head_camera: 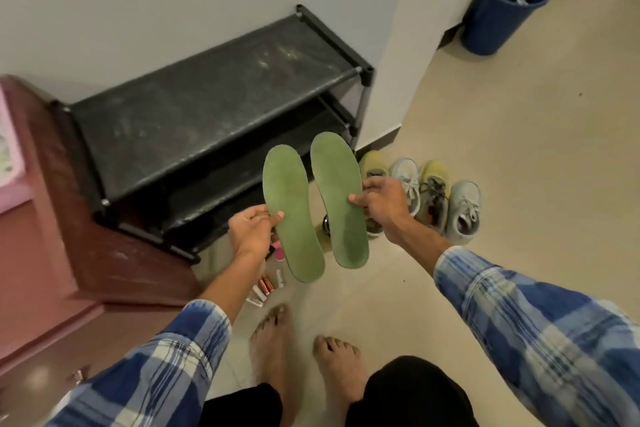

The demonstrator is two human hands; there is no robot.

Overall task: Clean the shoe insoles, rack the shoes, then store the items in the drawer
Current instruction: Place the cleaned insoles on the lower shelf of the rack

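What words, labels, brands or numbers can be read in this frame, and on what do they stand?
No text can be read.
White tube on the floor: dark printing, too blurred to read.
Red cylinders beside it: labels too small to read.
Pink panel at the left edge: faint print, blurred.
Left insole and right insole, pinched by the left hand and right hand: no marking visible.

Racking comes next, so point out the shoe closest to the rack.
The yellow shoe at the left end of the row, right beside the rack. The other yellow shoe stands third in the row, farther from it.
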